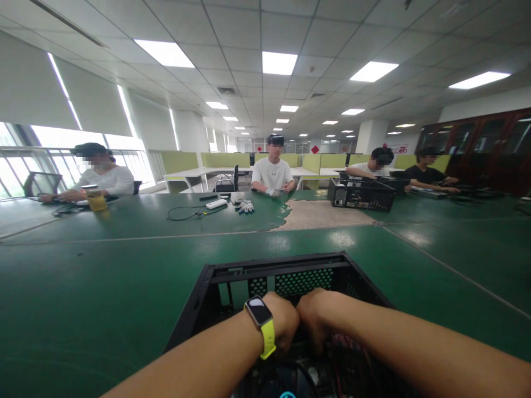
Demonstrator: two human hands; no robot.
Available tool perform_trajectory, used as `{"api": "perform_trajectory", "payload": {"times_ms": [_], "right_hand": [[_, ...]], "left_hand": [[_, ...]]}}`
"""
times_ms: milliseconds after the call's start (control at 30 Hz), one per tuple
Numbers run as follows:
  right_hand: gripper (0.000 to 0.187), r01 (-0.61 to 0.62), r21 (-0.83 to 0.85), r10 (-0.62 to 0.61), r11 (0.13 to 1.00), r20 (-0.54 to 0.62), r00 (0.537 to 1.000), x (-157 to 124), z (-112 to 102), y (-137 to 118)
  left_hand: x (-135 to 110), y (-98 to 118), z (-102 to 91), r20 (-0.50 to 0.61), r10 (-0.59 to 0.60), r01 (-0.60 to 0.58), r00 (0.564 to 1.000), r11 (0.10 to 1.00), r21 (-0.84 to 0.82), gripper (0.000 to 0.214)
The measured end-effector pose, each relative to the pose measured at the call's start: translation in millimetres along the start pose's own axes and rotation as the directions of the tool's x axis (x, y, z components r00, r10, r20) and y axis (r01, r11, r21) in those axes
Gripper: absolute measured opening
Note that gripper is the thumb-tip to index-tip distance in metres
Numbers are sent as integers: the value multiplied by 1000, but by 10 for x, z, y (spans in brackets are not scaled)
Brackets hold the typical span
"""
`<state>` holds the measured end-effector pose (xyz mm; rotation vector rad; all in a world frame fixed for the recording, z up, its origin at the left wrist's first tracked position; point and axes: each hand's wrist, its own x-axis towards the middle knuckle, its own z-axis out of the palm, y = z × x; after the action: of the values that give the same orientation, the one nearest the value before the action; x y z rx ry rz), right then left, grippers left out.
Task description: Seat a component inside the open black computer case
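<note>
A black computer case [276,265] lies open in front of me on the green table. Inside it, my left hand [284,320] is closed, its fingers bent down towards the case's interior; a watch with a yellow strap [267,337] is on that wrist. Right beside it, my right hand [318,314] is also closed, with its fingers curled downwards. Whatever the fingertips grip is hidden behind the hands. Below them a dark round fan [287,387] with a bluish centre shows in part, and reddish cables [346,342] run near my right wrist.
Across the green table [103,276], a person [274,174] sits facing me near gloves [245,206], a white device [216,204] and a cable. Another computer case [360,194] stands at the right, near two people. At left, a person sits behind a cup [96,199].
</note>
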<state>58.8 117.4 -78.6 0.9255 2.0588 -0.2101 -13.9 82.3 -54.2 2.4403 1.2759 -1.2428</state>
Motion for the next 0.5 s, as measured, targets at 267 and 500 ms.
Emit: {"api": "perform_trajectory", "payload": {"times_ms": [267,500], "right_hand": [[34,-20,40,18,999,55,998,98,26,32],[36,-15,35,13,999,55,998,154,48,55]], "left_hand": [[-55,7,-40,43,-3,4,999,1000,-25,58],[-97,22,-81,65,-2,4,998,1000,-26,59]]}}
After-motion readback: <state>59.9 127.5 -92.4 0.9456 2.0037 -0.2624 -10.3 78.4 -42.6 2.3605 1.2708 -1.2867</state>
